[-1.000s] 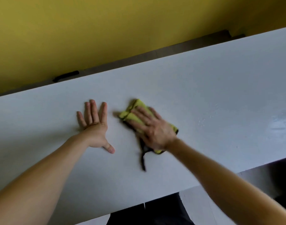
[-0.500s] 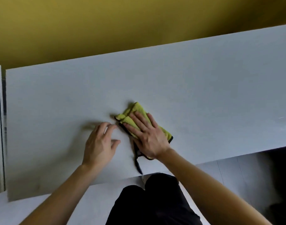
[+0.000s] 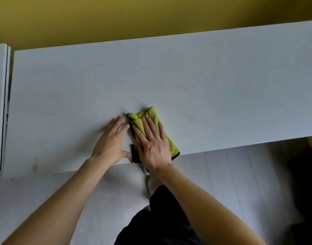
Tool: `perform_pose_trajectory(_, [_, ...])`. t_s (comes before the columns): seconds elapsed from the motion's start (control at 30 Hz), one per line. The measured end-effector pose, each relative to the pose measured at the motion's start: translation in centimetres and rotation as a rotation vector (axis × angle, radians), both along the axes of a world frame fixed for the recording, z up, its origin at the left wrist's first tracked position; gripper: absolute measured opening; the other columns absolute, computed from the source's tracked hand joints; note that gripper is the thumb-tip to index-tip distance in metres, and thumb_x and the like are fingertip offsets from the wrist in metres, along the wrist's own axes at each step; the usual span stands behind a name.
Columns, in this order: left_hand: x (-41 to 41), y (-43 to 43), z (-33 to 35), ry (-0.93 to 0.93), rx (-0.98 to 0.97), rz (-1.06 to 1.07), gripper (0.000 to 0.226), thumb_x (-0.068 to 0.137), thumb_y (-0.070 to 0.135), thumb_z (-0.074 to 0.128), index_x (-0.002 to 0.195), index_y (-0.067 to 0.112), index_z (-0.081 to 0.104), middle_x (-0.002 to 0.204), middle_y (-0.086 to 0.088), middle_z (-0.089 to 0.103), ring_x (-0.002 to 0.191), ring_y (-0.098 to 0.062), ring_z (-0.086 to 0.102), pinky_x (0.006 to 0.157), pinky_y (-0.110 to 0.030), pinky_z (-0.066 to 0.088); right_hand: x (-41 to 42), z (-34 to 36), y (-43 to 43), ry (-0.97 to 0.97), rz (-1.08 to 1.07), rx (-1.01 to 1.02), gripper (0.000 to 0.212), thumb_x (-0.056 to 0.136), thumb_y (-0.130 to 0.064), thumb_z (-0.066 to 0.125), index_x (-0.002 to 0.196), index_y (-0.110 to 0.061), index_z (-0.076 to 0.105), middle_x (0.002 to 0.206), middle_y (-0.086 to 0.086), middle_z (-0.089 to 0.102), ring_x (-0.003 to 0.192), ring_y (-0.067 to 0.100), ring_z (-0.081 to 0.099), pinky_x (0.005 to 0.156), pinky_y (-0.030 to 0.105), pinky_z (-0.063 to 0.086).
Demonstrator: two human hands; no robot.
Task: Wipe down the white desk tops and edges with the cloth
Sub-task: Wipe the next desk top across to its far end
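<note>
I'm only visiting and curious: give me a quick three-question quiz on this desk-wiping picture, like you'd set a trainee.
1. Pick one: the wall behind the white desk top is A) blue, B) yellow, C) red.
2. True or false: the right hand lies flat on the yellow-green cloth, fingers straight.
3. Fill in: the left hand rests on the desk top to the cloth's ____ side.
Key: 1 B; 2 true; 3 left.
</note>
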State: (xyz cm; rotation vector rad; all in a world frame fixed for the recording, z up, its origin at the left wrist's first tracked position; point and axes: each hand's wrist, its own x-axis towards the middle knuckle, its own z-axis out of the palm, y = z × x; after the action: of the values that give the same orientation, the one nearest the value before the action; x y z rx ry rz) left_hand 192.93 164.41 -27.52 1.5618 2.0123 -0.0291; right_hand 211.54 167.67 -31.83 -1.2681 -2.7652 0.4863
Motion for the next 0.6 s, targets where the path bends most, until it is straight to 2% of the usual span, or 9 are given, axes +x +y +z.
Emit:
perform_pose_trajectory(0.07, [0.4,0.1,0.0,0.013,-0.013,0.004,0.132,0.063,0.044,0.104,0.171,0.023,0.030,0.183,-0.003,0.003,0.169,-0.024,0.002,0.135,-0.035,0.012,3.9,-0.9,2.7,0.018,0.094,0.034,0.066,0.110,-0.050,0.044,0.172,-0.033,0.027,0.181,0.005,0.019,0.169,0.026,0.007,0.135,0.055,0.013])
perform_pose_trajectory(0.13, [0.8,0.2,0.2,-0.019,-0.023,0.034,0.132,0.065,0.037,0.105,0.172,0.026,0.028,0.183,-0.001,0.002,0.169,-0.021,0.000,0.133,-0.033,0.013,10.2,-1.2,6.0,-0.043,0.059,0.080,0.068,0.110,-0.057,0.044,0.172,-0.035,0.027,0.181,0.000,0.021,0.169,0.022,0.006,0.134,0.057,0.016])
perform_pose_trajectory(0.23, [1.2,0.4,0.5,-0.032,-0.021,0.061,0.132,0.065,0.031,0.106,0.171,0.028,0.028,0.183,0.000,0.002,0.169,-0.020,-0.002,0.133,-0.035,0.015,19.7,-0.6,10.5,-0.108,-0.284,0.084,0.072,0.107,-0.066,0.038,0.171,-0.034,0.029,0.181,-0.003,0.019,0.169,0.022,0.002,0.132,0.066,0.009])
perform_pose_trajectory(0.33, [1.2,0.4,0.4,-0.027,-0.038,0.070,0.133,0.064,0.028,0.106,0.172,0.028,0.028,0.183,0.000,0.002,0.169,-0.020,-0.002,0.134,-0.036,0.014,19.2,-0.9,10.1,-0.132,-0.514,0.074,0.074,0.105,-0.065,0.043,0.168,-0.028,0.038,0.179,0.008,0.024,0.169,0.030,0.005,0.134,0.064,0.006])
perform_pose_trajectory(0.37, [1.1,0.4,0.3,-0.023,-0.043,0.069,0.134,0.064,0.028,0.106,0.172,0.028,0.028,0.183,0.000,0.002,0.169,-0.020,-0.003,0.134,-0.035,0.014,17.0,-1.0,8.9,-0.121,-0.498,0.081,0.074,0.105,-0.065,0.046,0.167,-0.026,0.040,0.178,0.013,0.026,0.169,0.032,0.006,0.134,0.062,0.005])
perform_pose_trajectory(0.43, [1.1,0.4,0.3,-0.008,-0.062,0.067,0.135,0.064,0.030,0.106,0.172,0.028,0.026,0.183,0.000,0.002,0.169,-0.020,-0.002,0.134,-0.035,0.013,11.9,-1.0,5.6,-0.037,-0.301,0.091,0.069,0.107,-0.060,0.049,0.166,-0.025,0.043,0.176,0.017,0.030,0.168,0.033,0.009,0.134,0.061,0.006])
perform_pose_trajectory(0.5, [1.2,0.7,0.6,0.030,-0.084,0.051,0.135,0.064,0.033,0.106,0.172,0.028,0.026,0.183,-0.002,0.002,0.170,-0.022,-0.001,0.135,-0.036,0.012,7.4,-1.0,2.2,-0.005,-0.066,0.107,0.062,0.111,-0.055,0.045,0.166,-0.028,0.043,0.177,0.013,0.029,0.169,0.031,0.009,0.133,0.061,0.009])
perform_pose_trajectory(0.6, [2.0,1.3,1.0,0.091,-0.129,0.031,0.135,0.065,0.034,0.106,0.172,0.025,0.023,0.183,-0.007,0.000,0.170,-0.026,-0.001,0.135,-0.038,0.012,5.7,-1.0,1.2,-0.001,0.061,0.089,0.057,0.114,-0.052,0.038,0.168,-0.033,0.038,0.180,0.007,0.023,0.169,0.027,0.006,0.134,0.060,0.010])
